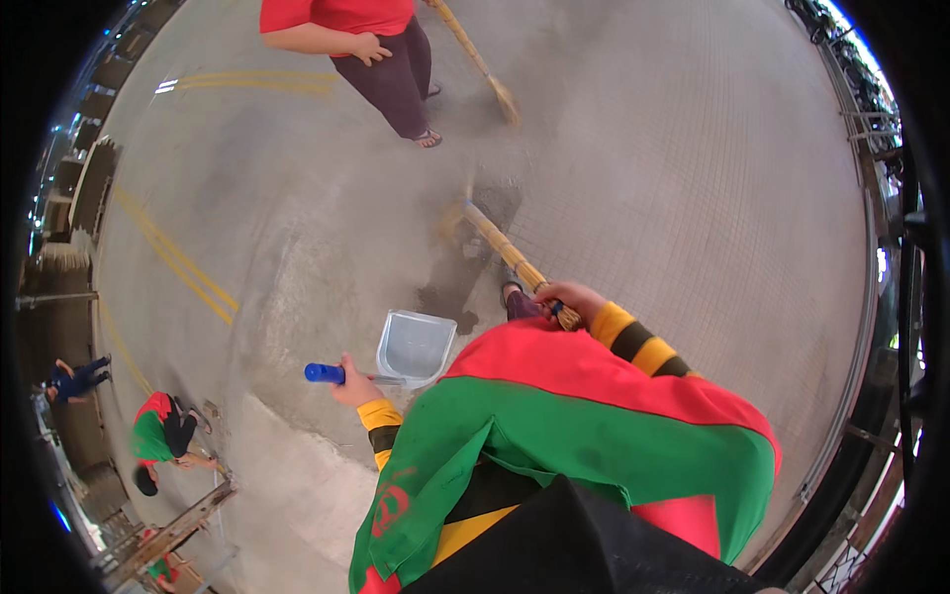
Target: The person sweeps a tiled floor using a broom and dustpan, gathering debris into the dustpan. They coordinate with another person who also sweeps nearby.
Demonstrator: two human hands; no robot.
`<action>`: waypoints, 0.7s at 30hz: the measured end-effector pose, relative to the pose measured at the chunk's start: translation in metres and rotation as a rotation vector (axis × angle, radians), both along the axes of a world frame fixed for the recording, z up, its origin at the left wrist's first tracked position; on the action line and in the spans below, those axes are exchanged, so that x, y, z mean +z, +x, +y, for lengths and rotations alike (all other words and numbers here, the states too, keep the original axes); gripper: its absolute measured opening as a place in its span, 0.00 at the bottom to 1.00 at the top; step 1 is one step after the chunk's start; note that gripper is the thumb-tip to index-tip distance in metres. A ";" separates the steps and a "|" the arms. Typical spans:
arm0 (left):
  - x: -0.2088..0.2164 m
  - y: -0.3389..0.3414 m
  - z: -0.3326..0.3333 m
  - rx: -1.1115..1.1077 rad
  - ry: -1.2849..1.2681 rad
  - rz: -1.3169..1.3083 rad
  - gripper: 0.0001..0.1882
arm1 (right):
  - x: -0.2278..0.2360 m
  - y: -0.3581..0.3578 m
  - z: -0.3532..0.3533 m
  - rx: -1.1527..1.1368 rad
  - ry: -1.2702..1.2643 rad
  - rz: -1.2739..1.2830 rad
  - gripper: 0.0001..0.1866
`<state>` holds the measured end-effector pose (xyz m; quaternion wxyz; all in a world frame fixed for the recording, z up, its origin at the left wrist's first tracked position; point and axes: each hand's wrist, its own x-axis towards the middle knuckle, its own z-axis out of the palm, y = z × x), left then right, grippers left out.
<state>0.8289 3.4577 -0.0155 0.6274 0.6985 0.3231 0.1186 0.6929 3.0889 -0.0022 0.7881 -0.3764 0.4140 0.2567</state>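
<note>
Gripping bristly broom (507, 249), rounded dustpan (417, 346)

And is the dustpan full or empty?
It looks empty: the grey dustpan held by the left hand shows no pile inside; fine dust I cannot tell.

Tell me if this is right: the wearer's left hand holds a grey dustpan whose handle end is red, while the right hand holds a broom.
Not quite: the handle end is blue, not red, as the head view shows. The rest stands: the left hand holds the grey dustpan, and the right hand holds the broom.
</note>
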 end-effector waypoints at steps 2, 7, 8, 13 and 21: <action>0.006 0.017 -0.024 0.006 0.003 -0.037 0.12 | -0.010 0.037 -0.030 0.212 -0.197 -0.075 0.07; 0.047 0.039 -0.061 0.120 0.010 0.013 0.12 | -0.037 0.106 -0.070 0.394 -0.293 -0.174 0.08; 0.055 0.043 -0.065 0.128 0.005 -0.012 0.12 | -0.043 0.121 -0.073 0.411 -0.281 -0.154 0.08; 0.078 0.065 -0.092 0.208 -0.013 -0.096 0.10 | -0.078 0.203 -0.081 0.468 -0.428 -0.055 0.08; 0.059 0.099 -0.095 0.091 -0.030 -0.101 0.08 | -0.134 0.193 -0.129 0.308 -0.611 0.198 0.10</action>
